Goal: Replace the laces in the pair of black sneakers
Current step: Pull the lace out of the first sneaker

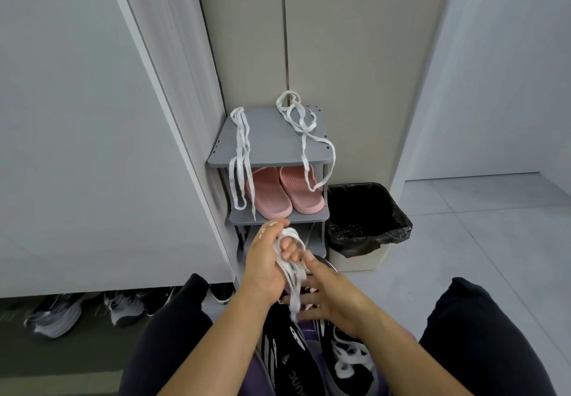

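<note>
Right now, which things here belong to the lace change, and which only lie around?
Belong to the job:
black sneakers
bundled lace in left hand and right hand
two laces on rack top

Lying about:
pink slippers
bin
shoes under cabinet

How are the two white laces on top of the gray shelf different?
The left lace lies in straight, neat strands; the right lace is loose and loopy. The left lace hangs down lower, past the pink slippers; the right lace ends beside them. Both are white, flat, and drape over the shelf front.
</note>
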Demonstrator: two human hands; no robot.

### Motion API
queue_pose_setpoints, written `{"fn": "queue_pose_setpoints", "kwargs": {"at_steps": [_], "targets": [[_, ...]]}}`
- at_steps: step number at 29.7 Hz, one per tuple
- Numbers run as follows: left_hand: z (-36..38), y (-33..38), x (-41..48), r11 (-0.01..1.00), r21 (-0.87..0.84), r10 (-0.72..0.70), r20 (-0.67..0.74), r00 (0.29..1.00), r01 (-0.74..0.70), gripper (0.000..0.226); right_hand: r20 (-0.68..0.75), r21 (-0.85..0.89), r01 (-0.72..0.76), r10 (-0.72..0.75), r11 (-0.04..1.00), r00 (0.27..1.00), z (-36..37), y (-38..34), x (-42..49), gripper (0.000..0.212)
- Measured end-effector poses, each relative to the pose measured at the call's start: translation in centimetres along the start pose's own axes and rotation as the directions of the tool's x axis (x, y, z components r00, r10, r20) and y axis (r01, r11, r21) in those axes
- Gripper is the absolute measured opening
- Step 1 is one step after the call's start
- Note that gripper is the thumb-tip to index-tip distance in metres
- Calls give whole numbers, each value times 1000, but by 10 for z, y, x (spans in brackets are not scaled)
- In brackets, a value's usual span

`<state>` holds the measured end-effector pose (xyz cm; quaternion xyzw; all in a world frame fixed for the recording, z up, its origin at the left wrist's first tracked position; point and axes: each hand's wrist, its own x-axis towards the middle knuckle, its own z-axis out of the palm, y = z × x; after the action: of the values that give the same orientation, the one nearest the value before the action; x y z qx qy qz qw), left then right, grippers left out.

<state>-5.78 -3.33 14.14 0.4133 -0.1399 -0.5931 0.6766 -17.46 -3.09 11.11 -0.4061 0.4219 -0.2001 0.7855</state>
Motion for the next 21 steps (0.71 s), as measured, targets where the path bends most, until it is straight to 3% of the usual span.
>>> {"fn": "queue_pose_setpoints", "kwargs": {"at_steps": [2, 4, 6, 7, 9, 12, 15, 17, 21], "targets": [[-4, 2, -4, 956, 263, 106, 97, 990, -128, 19, 106, 86, -5, -4, 996, 994, 5, -5, -6, 57], [-12, 0, -8, 726, 607, 143, 329, 934, -325, 22, 124, 176, 55, -78, 983, 989, 4, -9, -7, 54], [-21, -5, -8, 524, 734, 29, 491, 871, -431, 34, 66, 269, 124, -147, 955, 987, 2, -11, -6, 43], [-27, -7, -7, 526, 739, -21, 505, 863, -420, 40, 26, 282, 143, -156, 949, 987, 0, -13, -6, 35], [-38, -11, -3, 649, 684, -82, 498, 863, -333, 43, -101, 235, 170, -150, 957, 983, -6, -19, -5, 15], [-51, -14, 11, 773, 614, 14, 234, 972, -159, 40, -287, 123, 270, -226, 955, 931, -23, -47, 1, 13], [-59, -11, 25, 748, 661, -7, -77, 997, 56, 14, -421, -115, 426, -432, 897, 797, -43, -96, 13, 15], [-62, -10, 32, 705, 694, -76, -130, 989, 145, 10, -467, -178, 528, -544, 830, 697, -52, -131, 23, 21], [-66, -12, 41, 694, 701, -107, -126, 986, 165, 8, -547, -226, 648, -645, 727, 533, -76, -188, 55, 22]]}}
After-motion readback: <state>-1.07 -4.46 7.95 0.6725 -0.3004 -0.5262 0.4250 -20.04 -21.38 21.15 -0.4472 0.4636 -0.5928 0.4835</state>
